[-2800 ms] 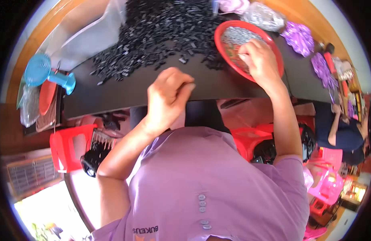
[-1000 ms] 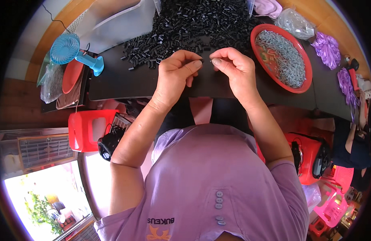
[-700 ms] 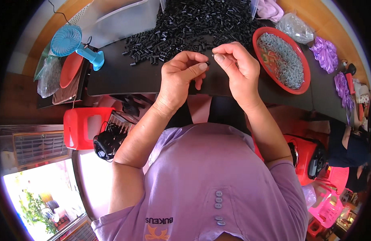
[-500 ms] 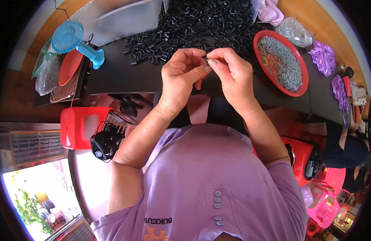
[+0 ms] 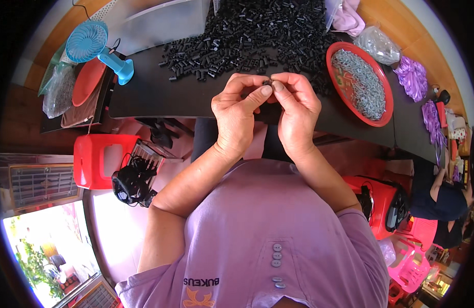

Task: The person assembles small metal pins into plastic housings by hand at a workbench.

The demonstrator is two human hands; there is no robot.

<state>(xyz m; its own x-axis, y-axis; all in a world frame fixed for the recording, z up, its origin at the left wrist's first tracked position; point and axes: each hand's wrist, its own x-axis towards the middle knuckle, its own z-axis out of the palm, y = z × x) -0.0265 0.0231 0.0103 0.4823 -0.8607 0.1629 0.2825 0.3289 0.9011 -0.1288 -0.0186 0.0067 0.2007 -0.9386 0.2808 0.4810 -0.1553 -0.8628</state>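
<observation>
My left hand (image 5: 234,110) and my right hand (image 5: 299,109) meet above the near part of the dark table. Thumbs and index fingers of both pinch a small black piece (image 5: 267,82), mostly covered by the fingertips. Just beyond them spreads a big heap of short black cylindrical parts (image 5: 257,38). To the right of my right hand a red oval tray (image 5: 378,123) holds many small silvery metal pieces (image 5: 368,87), which look like screws.
A blue desk fan (image 5: 88,42) and a translucent bin (image 5: 162,25) stand at the left back. Clear plastic bags (image 5: 378,45) and purple ribbon-like bundles (image 5: 411,77) lie right. A red stool (image 5: 90,161) is at lower left. Another person (image 5: 439,192) is at far right.
Both hands have come slightly nearer to me, still together at the fingertips. A bit of the black piece now shows between them.
</observation>
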